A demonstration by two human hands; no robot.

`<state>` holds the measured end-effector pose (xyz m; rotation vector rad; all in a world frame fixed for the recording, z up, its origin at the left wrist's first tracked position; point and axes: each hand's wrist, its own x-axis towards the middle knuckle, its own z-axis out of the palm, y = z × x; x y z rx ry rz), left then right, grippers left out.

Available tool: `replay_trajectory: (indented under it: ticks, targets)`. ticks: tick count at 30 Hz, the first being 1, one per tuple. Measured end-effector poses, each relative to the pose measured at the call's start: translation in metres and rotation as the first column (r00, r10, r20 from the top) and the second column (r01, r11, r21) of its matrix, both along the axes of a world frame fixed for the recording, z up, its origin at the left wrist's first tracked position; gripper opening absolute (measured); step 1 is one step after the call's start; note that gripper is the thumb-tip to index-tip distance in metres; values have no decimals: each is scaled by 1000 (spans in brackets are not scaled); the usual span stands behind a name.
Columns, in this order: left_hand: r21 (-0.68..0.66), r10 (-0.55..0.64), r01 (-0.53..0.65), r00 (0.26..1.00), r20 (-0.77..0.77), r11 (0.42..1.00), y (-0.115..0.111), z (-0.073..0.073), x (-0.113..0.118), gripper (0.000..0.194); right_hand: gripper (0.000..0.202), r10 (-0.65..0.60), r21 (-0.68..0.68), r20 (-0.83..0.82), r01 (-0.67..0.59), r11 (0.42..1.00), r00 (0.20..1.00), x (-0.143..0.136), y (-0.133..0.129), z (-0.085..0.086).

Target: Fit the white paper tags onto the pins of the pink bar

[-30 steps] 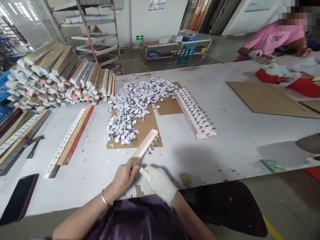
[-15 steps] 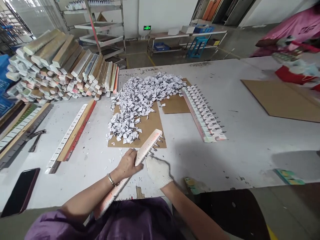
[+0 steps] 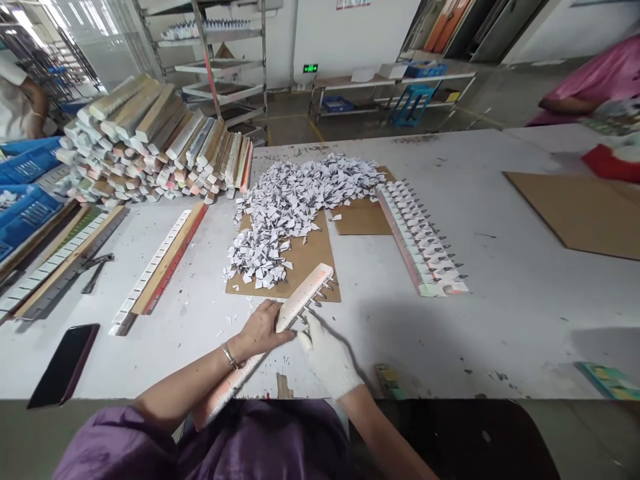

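I see my bare left hand wrapped around a long pale slotted strip, its grip closed on the middle while the strip lies diagonally on the white desk, the far end resting on a cardboard sheet. My gloved right hand touches the strip's edge by the small metal clips; I cannot tell whether its fingers pinch one. A pile of small white folded pieces lies just beyond. A dark phone sits far left.
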<state>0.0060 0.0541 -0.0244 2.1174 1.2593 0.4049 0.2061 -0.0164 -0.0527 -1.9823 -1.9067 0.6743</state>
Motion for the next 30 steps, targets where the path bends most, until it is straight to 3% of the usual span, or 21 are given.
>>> replay_trajectory:
  ticks: [4,7,10,13,16,19,23,26,30]
  targets:
    - [20,-31,32,999,-7,999,31,13,3,44,41,-73,-32,-55,72,997,996,9,-16,-16]
    - [202,77,-41,982,-170,978,71,24,19,27,41,-101,59,-113,109,992,988,11,-22,-30]
    - [256,112,-37,952,-286,966,105,29,37,21,40,-115,86,-95,123,989,989,9,-21,-37]
    - [251,96,-27,959,-267,968,115,31,41,21,38,-102,101,-96,112,989,990,10,-18,-39]
    - [286,115,-50,970,-215,957,98,38,29,25,34,-118,99,-214,142,985,970,11,-17,-31]
    - [277,148,-139,989,-10,951,57,48,13,23,33,-181,16,-422,207,978,888,4,-15,-7]
    - [-14,177,-182,933,312,983,-7,52,5,19,44,-115,-1,-598,143,990,793,-17,-10,35]
    - [-228,223,-141,894,389,963,-37,49,2,22,29,28,73,-476,7,997,879,-29,-8,53]
    - [-401,246,-52,858,450,915,-50,48,-4,32,28,144,66,-217,-133,989,965,-28,-16,59]
